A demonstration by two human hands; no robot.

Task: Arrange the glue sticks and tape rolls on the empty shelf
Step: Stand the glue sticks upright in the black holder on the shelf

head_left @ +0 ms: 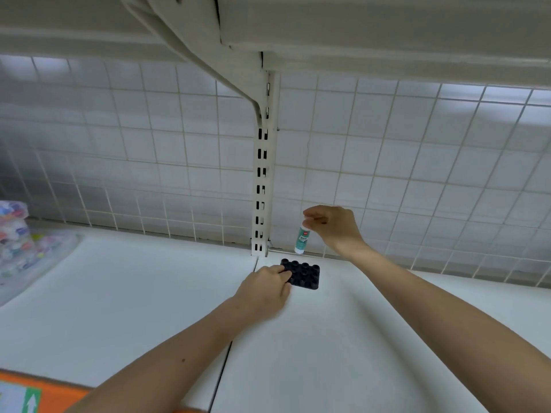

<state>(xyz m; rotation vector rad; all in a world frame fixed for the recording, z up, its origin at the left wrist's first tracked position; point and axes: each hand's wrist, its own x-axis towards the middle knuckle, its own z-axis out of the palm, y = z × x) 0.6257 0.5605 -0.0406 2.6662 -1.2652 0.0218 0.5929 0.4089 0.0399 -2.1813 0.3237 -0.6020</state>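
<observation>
My right grip (pixel 331 226) pinches the top of the glue stick (pixel 301 242), standing at the shelf (pixel 149 293) back beside the slotted post (pixel 262 189); my left grip (pixel 268 289) holds the black tray (pixel 308 277) by its left edge

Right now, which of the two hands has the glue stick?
The right hand, farther back by the wire grid, pinches the top of the upright glue stick; the left hand holds the black tray instead.

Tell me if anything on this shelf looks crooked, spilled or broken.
Nothing looks spilled or broken. The glue stick by the back grid leans a little, top to the right, while the right hand pinches its top. The black tray gripped by the left hand lies flat.
</observation>
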